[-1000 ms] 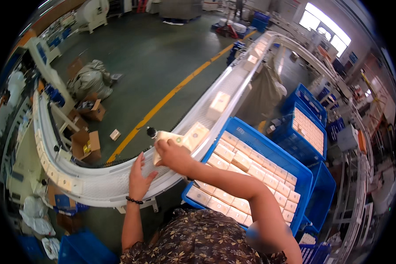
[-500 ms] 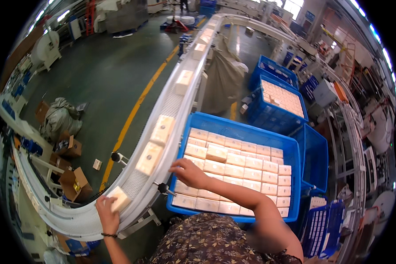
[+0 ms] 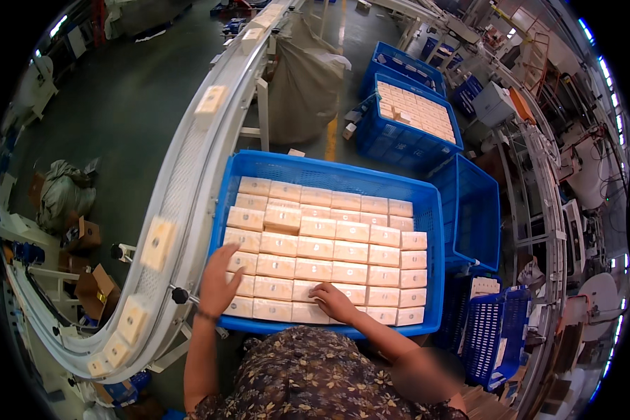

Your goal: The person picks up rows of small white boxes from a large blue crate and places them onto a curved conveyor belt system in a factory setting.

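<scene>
A large blue plastic crate (image 3: 329, 170) stands in front of me, filled with rows of cream rectangular packs (image 3: 316, 248). My left hand (image 3: 219, 283) reaches over the crate's left rim, its thumb and fingers spread across packs in the leftmost column. Bent and slightly apart, the fingers of my right hand (image 3: 334, 302) rest on packs near the crate's front middle. Neither hand lifts a pack. One pack in the second column stands slightly higher than its neighbours.
A curved white conveyor (image 3: 182, 161) passes on my left, carrying spaced packs such as this pack (image 3: 157, 243). Behind the crate stands another filled blue crate (image 3: 406, 143). A blue bin (image 3: 477, 210) and a dark blue basket (image 3: 493, 339) are at right. Cardboard boxes (image 3: 94, 292) lie beyond the conveyor.
My left hand has left a pack on the conveyor and moved right to the crate. My right hand has come from the crate's left rim to its front middle. The view has shifted right.
</scene>
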`<state>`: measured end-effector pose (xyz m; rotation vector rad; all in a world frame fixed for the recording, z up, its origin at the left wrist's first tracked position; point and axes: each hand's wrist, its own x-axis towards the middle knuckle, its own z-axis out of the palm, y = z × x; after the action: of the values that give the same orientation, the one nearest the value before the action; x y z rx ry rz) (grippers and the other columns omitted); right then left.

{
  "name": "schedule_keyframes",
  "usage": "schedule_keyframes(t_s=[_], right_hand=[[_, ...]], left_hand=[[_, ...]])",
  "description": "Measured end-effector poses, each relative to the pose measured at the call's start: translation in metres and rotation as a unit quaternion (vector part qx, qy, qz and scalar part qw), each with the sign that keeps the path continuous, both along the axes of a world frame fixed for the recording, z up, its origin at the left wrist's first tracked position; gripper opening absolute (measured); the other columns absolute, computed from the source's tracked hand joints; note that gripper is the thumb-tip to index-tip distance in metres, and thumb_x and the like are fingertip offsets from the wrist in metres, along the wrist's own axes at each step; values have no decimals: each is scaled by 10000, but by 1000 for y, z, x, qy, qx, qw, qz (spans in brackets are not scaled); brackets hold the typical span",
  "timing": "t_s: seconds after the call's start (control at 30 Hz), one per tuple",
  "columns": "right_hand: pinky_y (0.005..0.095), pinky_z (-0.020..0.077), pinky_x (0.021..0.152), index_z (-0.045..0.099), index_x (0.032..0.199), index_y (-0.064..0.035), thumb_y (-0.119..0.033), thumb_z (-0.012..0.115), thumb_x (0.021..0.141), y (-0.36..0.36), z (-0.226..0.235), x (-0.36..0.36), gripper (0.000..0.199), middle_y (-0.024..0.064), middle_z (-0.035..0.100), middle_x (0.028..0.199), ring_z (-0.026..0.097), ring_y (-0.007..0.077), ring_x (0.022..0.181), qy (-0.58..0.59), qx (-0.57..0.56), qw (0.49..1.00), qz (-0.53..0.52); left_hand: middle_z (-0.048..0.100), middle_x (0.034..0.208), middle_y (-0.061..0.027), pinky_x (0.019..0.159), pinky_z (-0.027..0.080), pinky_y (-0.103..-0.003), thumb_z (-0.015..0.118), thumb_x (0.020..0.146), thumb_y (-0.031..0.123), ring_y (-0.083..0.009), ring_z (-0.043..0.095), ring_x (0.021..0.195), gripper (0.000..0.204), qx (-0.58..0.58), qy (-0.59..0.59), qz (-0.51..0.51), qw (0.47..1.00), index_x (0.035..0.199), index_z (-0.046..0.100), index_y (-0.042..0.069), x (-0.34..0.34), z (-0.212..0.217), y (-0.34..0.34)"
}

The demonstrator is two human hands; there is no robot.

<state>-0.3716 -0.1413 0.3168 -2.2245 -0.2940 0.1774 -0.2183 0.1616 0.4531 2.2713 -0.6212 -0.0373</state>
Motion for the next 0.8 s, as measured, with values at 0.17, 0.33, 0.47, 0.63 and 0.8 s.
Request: schedule_keyframes(t_s=[0.17,0.33,0.47,0.63,0.8], right_hand=[[410,503,888,641,1080,-84,-15,649,856,-44,2,-17,235,127,592,1107,583,338,1055,3,-12,998,-54],[452,504,857,649,1062,-76,-2,676,798,-87,-1,15,275,126,608,1091,588,359,1041,-92,-89,988,-82],[482,415,1007,572,1289,-110,-181,733,810,-108,-12,98,510,125,593,1208,537,344,1167,-122,-197,965,-120],[500,375,1040,461,1449,-208,-538,665,860,-115,-46,169,705,124,583,1274,531,326,1195,31,-302,952,-39],[505,427,950,576,1311,-161,-688,670,768,-110,-60,186,762,128,636,1174,588,333,1087,20,-319,945,-62]], left_hand=[[311,1574,-182,1177,190,-606,679,853,581,-395,272,1454,853,302,10,-38,953,1554,304,270,111,-131,-79],[583,1292,-132,1108,285,-573,705,772,662,-341,500,1227,920,377,28,-122,918,1537,332,311,170,-173,-91],[626,1183,-102,976,383,-505,744,701,684,-329,540,1135,891,334,-2,-138,932,1418,505,214,184,-184,-90],[651,1152,-85,927,417,-474,720,680,724,-290,569,1108,855,363,-31,-191,911,1273,602,120,182,-199,-97],[637,1036,-54,884,400,-427,786,710,554,-252,576,1018,666,263,-161,-135,942,1182,616,115,168,-116,-95]])
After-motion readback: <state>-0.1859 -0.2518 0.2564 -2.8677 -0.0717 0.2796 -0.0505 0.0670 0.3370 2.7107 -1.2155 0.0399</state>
